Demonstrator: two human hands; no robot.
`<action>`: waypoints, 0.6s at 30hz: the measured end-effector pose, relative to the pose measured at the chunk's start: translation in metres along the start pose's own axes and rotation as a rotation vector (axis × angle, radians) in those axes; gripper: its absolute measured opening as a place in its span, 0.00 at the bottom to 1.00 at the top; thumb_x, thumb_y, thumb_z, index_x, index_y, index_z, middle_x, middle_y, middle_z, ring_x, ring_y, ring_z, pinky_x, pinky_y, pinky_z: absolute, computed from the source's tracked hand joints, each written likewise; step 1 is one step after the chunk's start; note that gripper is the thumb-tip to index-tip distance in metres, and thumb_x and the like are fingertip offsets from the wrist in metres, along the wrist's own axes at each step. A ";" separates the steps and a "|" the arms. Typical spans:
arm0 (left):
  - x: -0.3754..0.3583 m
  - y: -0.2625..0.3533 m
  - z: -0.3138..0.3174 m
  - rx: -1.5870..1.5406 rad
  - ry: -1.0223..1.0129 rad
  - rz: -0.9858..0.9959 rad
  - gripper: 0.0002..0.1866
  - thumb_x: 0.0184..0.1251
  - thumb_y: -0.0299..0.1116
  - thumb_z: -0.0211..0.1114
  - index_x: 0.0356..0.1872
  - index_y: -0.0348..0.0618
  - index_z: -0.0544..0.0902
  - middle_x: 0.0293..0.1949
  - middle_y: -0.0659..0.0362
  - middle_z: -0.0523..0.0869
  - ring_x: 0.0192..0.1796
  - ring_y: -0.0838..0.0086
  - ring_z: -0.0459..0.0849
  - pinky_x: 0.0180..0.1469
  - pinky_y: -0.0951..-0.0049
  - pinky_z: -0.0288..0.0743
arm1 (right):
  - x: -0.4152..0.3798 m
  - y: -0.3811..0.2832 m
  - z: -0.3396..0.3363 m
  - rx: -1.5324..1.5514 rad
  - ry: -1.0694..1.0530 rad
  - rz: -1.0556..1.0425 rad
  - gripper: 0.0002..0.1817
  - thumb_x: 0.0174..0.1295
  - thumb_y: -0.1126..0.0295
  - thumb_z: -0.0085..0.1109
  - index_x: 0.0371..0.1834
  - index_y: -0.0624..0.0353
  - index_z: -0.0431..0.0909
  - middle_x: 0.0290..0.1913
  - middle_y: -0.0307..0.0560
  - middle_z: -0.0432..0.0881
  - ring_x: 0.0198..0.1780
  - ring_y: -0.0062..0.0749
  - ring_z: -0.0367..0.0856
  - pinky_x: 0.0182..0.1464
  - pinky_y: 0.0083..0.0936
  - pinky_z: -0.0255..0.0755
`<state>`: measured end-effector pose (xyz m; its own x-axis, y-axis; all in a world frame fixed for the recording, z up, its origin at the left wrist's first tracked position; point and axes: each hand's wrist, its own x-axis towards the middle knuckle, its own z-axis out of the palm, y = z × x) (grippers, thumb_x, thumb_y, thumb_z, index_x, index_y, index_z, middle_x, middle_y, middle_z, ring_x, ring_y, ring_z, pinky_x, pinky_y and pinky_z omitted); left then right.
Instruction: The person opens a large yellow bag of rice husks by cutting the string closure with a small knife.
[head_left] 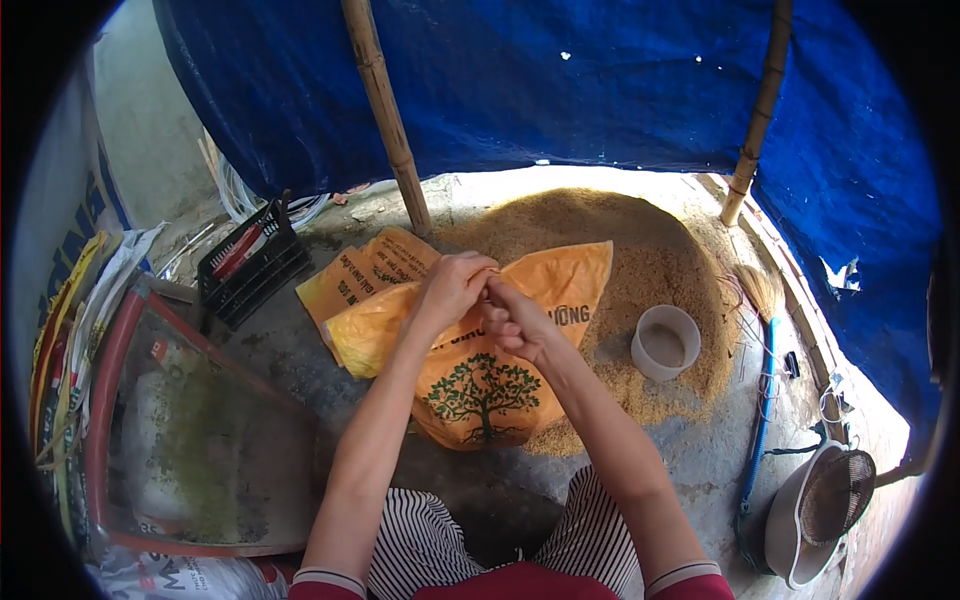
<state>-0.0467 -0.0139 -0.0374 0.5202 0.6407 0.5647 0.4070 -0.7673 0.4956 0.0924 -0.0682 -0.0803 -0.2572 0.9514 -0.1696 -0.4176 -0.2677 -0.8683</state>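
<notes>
An orange woven sack [455, 405] with a printed green tree and dark lettering stands in front of me, bulging at its base. At its top edge my left hand [455, 288] is closed, fingers pinched on the sack's rim. My right hand [518, 320] meets it there, thumb and forefinger pressed together at the same spot and the other fingers curled. Whether a thin string lies between the fingertips is hidden. The sack's right corner sticks up beside the right hand. Behind and right of the sack spreads a heap of grain [640, 240].
A white plastic tub [665, 343] sits on the grain. More orange sacks [375, 268] lie flat behind my left arm. A black crate [252, 262] and a red-rimmed panel [200, 430] stand left. At right are a blue-handled broom [770, 390], a basin [800, 520] and a sieve [835, 495].
</notes>
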 end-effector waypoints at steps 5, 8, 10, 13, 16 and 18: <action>0.004 -0.009 -0.004 -0.217 -0.139 -0.224 0.13 0.66 0.35 0.58 0.46 0.39 0.81 0.33 0.55 0.84 0.33 0.72 0.82 0.39 0.72 0.75 | -0.012 -0.015 0.003 0.392 -0.230 0.146 0.12 0.70 0.57 0.44 0.38 0.53 0.67 0.17 0.29 0.60 0.11 0.12 0.52 0.10 0.15 0.49; 0.012 -0.027 -0.028 -0.381 -0.165 -0.519 0.18 0.71 0.43 0.52 0.50 0.42 0.80 0.40 0.58 0.84 0.34 0.75 0.81 0.39 0.75 0.74 | -0.034 -0.018 0.031 0.025 0.037 0.152 0.13 0.70 0.58 0.44 0.35 0.55 0.65 0.17 0.32 0.60 0.12 0.11 0.53 0.09 0.12 0.50; 0.010 -0.025 -0.031 -0.370 -0.160 -0.454 0.21 0.74 0.45 0.45 0.52 0.42 0.79 0.48 0.57 0.81 0.34 0.74 0.80 0.40 0.74 0.74 | -0.036 -0.014 0.034 -0.091 0.071 0.060 0.12 0.69 0.60 0.46 0.34 0.56 0.63 0.17 0.32 0.60 0.12 0.13 0.55 0.10 0.14 0.52; 0.007 -0.021 -0.022 -0.418 -0.131 -0.430 0.21 0.75 0.45 0.43 0.53 0.43 0.79 0.51 0.55 0.80 0.40 0.73 0.80 0.47 0.71 0.73 | -0.039 -0.006 0.035 -0.268 0.070 -0.016 0.11 0.68 0.62 0.49 0.34 0.57 0.62 0.15 0.33 0.60 0.11 0.15 0.58 0.10 0.16 0.54; 0.006 -0.026 -0.015 -0.509 -0.374 -0.457 0.22 0.75 0.45 0.43 0.53 0.42 0.78 0.55 0.53 0.78 0.61 0.68 0.71 0.60 0.70 0.66 | -0.039 0.003 0.034 -0.320 0.037 -0.078 0.12 0.67 0.63 0.50 0.33 0.57 0.62 0.15 0.34 0.62 0.11 0.17 0.61 0.10 0.18 0.56; 0.006 -0.028 -0.014 -0.595 -0.502 -0.501 0.22 0.74 0.46 0.45 0.53 0.41 0.78 0.56 0.53 0.77 0.63 0.67 0.70 0.63 0.71 0.61 | -0.039 0.007 0.030 -0.342 0.034 -0.094 0.11 0.67 0.64 0.50 0.34 0.58 0.62 0.15 0.34 0.62 0.11 0.18 0.62 0.10 0.18 0.57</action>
<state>-0.0656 0.0118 -0.0382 0.7086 0.6997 -0.0907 0.2919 -0.1736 0.9406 0.0735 -0.1117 -0.0654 -0.1997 0.9756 -0.0917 -0.1207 -0.1174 -0.9857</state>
